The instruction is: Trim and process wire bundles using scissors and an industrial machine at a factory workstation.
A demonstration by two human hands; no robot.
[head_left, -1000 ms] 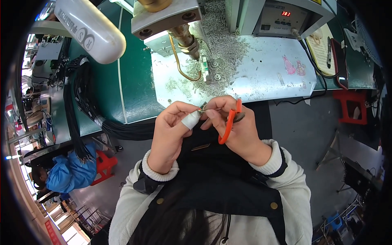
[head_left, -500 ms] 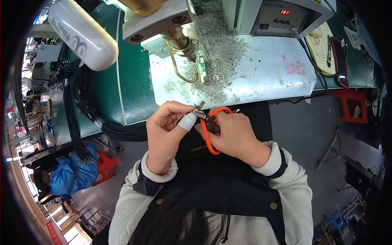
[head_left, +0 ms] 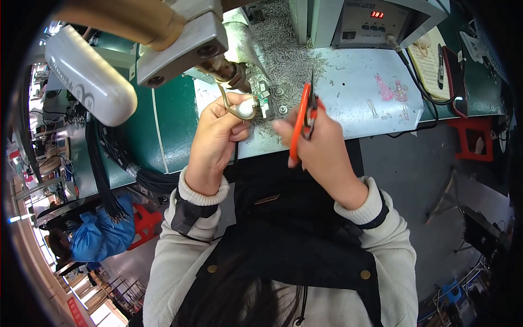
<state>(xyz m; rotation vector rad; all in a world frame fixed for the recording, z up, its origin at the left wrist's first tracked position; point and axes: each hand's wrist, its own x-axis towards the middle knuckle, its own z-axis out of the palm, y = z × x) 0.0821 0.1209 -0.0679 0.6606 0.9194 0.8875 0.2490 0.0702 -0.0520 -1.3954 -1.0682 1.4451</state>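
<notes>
At the near edge of the pale work mat [head_left: 359,92], I am holding both hands up over my dark apron [head_left: 294,218]. My left hand [head_left: 218,139] is curling round a thin dark wire [head_left: 236,153], the fingers clenched on it with the thumb pressing on top; the wire is running down from my fist toward my lap. The tip of that hand's forefinger, wrapped in a white finger guard [head_left: 246,108], is sitting right against the bent brass hook [head_left: 229,106] that is hanging from the grey metal fixture [head_left: 182,46] above. Just beside it, a small clamp block [head_left: 268,103] is standing on the mat among a scatter of tiny metal pins [head_left: 283,49].

My right hand [head_left: 316,144] is gripping a pair of orange-handled cutters [head_left: 303,120], fingers wrapped round the handles, the tool pointing up and away from me with its dark blades over the mat. I cannot tell whether the blades are closed on anything. The two hands are near each other but not touching.

Farther back, a grey control box [head_left: 376,24] with a red digital readout is sitting on the green bench [head_left: 169,114]. A white rounded lamp housing [head_left: 90,76] is hanging on my left, and a bundle of black cables [head_left: 117,163] is drooping off the bench edge below it.
</notes>
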